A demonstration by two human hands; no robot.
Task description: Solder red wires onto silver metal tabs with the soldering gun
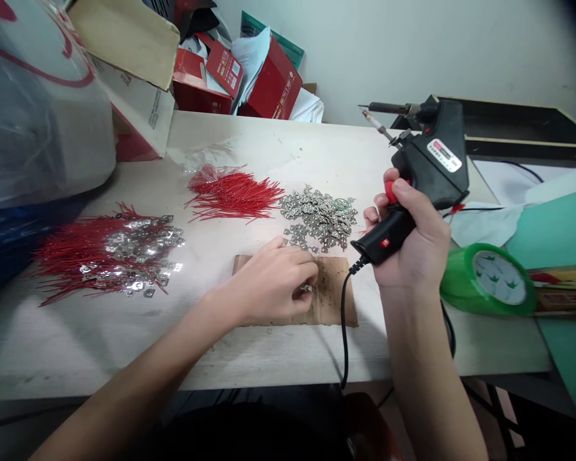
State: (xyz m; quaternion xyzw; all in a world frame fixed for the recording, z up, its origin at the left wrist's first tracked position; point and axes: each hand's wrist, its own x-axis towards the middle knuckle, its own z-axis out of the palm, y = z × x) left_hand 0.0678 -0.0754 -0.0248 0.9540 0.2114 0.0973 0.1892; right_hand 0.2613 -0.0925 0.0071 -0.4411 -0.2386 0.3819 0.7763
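Note:
My right hand (415,237) is wrapped round the black handle of a soldering gun (432,153), lifted above the table with its tip pointing left. A finger rests at its red trigger. My left hand (278,282) is closed over a piece of brown cardboard (336,294), its fingers curled in. A small shiny metal tab (306,288) shows at those curled fingers; the rest of the grip is hidden. Just beyond the left hand lies a heap of metal tabs (321,214). Behind that heap's left side sits a bundle of red wires (240,195), partly in a clear bag.
At the left, red wires with metal tabs (110,250) lie piled. A large plastic bag (43,109) stands beside them. Red boxes with papers (273,83) are at the back. A green tape roll (489,278) sits at the right, and the gun's black cord (344,333) hangs over the front edge.

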